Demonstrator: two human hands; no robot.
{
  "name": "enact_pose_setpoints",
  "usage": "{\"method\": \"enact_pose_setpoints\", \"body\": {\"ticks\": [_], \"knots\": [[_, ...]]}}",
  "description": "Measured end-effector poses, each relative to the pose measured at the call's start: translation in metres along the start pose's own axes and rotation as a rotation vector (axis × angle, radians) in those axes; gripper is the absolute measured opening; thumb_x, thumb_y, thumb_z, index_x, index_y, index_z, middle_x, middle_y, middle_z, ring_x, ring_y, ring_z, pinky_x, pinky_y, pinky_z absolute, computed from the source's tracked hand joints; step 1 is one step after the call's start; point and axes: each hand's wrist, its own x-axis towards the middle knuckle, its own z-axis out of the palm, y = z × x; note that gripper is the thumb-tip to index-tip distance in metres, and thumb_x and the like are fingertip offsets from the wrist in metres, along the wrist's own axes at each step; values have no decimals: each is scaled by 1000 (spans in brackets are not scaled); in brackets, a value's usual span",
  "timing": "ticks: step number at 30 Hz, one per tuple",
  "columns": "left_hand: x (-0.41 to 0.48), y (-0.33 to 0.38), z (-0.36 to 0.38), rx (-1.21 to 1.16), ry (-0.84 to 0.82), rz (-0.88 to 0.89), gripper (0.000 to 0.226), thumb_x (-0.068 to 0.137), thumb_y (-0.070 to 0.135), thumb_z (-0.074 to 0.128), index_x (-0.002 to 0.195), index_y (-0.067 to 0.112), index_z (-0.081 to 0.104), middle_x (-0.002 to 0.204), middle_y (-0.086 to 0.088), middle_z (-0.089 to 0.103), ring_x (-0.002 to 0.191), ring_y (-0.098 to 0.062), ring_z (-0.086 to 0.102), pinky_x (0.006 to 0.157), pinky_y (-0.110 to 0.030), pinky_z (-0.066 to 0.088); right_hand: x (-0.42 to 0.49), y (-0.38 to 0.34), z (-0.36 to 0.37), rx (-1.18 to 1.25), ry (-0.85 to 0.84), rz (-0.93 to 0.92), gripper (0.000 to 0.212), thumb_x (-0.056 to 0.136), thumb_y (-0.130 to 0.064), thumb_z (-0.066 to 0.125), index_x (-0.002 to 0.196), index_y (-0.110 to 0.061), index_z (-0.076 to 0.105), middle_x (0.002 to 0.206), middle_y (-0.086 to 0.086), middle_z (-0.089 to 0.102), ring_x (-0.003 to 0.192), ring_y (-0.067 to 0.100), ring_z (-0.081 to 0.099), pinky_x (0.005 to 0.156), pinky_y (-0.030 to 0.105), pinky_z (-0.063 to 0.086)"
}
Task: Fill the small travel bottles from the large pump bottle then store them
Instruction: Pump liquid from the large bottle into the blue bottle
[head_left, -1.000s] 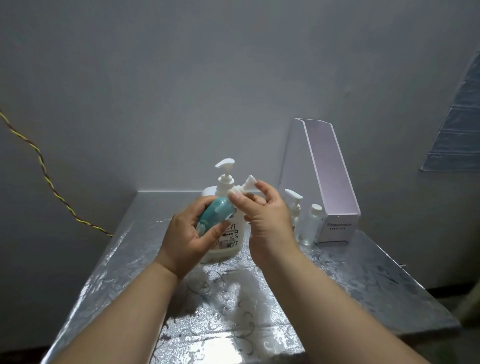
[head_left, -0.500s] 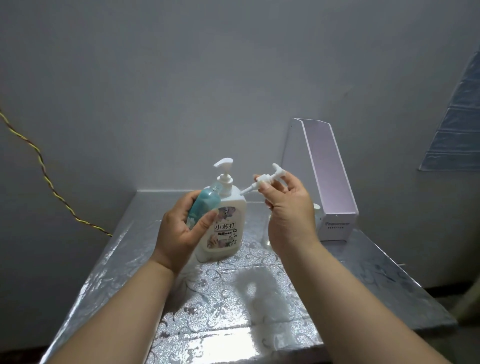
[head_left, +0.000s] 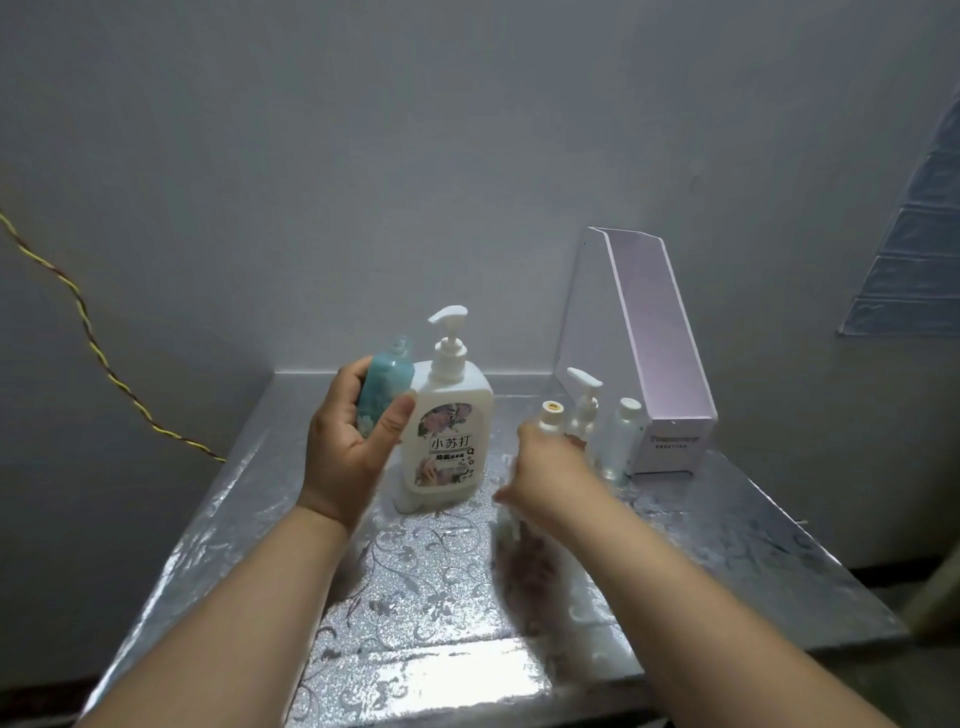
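Now left hand (head_left: 348, 447) grips teal bottle (head_left: 387, 389), fingers and thumb curled round body, long axis near upright, neck up. It sits just left of pump bottle (head_left: 447, 431), neck below spout (head_left: 447, 314), spout pointing left over it. Blurred right hand (head_left: 545, 467) low by table (head_left: 415, 597), fingers unreadable. Left hand nearer: small lift under spout looks next.

Single view: head-worn, wide-angle. Set above the near edge of the silver floral-embossed table (head_left: 415, 597), facing forward and down toward the plain grey wall (head_left: 363, 130) behind it. Close range: forearms entering from the bottom edge, left hand (head_left: 348, 447) round a small teal plastic bottle (head_left: 389, 379) and blurred right hand (head_left: 550, 467) near mid-frame. White open-topped file box (head_left: 675, 441) right of centre.
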Motion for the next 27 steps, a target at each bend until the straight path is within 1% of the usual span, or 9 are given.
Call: {"method": "enact_pose_setpoints", "body": {"ticks": [2,6,10,12,15,16,19,23,27], "knots": [[0,0,0,-25,3,-23,36,79,50,62,111,36,52,85,16,61,71,-12,57,67,-36,51,1,1,7,-47,-19,-6,44,80,-21,68,117,-12,45,111,11,61,102,30,60,80,35,49],[0,2,-1,-54,-6,-28,38,75,44,61,110,42,45,93,20,59,76,-13,57,68,-45,53,6,-1,-1,-91,-18,-8,59,79,-45,70,123,-13,46,117,9,62,108,29,59,85,36,49],[1,-2,-2,-60,15,-43,39,72,40,62,105,48,42,93,20,57,81,-13,57,74,-56,52,11,-14,-29,-27,130,-52,50,87,-43,60,127,-15,50,126,9,58,115,28,56,90,37,48],[2,-2,-2,-48,22,-38,39,71,41,63,103,51,43,97,17,56,83,-11,58,75,-49,54,16,-24,-43,47,210,-77,39,91,-35,54,125,-17,52,122,9,61,113,29,56,91,37,49],[4,1,-3,0,25,9,38,73,44,62,105,56,45,101,24,56,87,-2,59,77,-21,49,32,-42,-65,208,313,-104,36,92,-25,51,127,-19,54,122,8,61,115,28,55,96,37,47],[4,1,-3,20,31,19,38,74,44,62,106,57,46,105,22,56,89,-1,59,77,-16,47,39,-48,-73,255,356,-110,35,92,-24,50,126,-18,55,123,7,61,115,28,55,96,37,47],[7,-4,-3,80,55,1,38,76,49,61,110,59,48,115,3,57,98,-7,60,81,-18,47,59,-69,-97,342,438,-148,32,88,-20,51,119,-16,61,121,7,63,113,27,57,94,33,47],[8,-7,-2,174,52,-3,43,79,55,57,121,50,50,117,7,55,102,2,56,84,-14,44,80,-97,-113,288,293,-218,26,85,-19,59,103,-4,70,104,15,70,98,31,65,82,34,52],[9,-7,-2,174,53,-7,45,79,56,57,123,49,49,115,11,54,101,4,55,84,-14,45,95,-111,-111,187,96,-236,32,87,-17,61,112,1,66,113,18,67,92,25,61,86,35,51]]}}
